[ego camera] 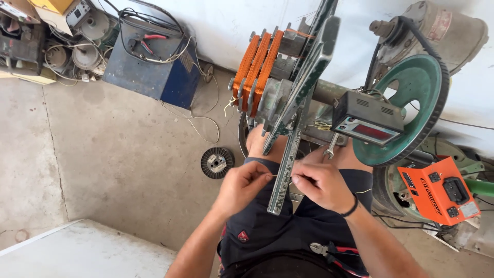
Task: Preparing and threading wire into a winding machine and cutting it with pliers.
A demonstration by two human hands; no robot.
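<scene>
Head view: thin wire (280, 176) stretched between left hand (242, 186) and right hand (321, 185).

Bright, even daylight, soft faint shadows, sharp focus, slight wide-angle edge distortion.

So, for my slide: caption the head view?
Left hand and right hand pinch thin copper wire beside orange wound coils.

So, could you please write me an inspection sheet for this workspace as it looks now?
Surface: bare concrete floor, dusty.
Job's things: thin wire pinched between both hands; orange coils on the winding machine.
Clutter: wire spool on the floor; blue box with pliers on top.
Grippers: left hand and right hand both closed on the wire.
Cables: loose white cable on the floor.
Surroundings: green pulley wheel, orange device.
</scene>
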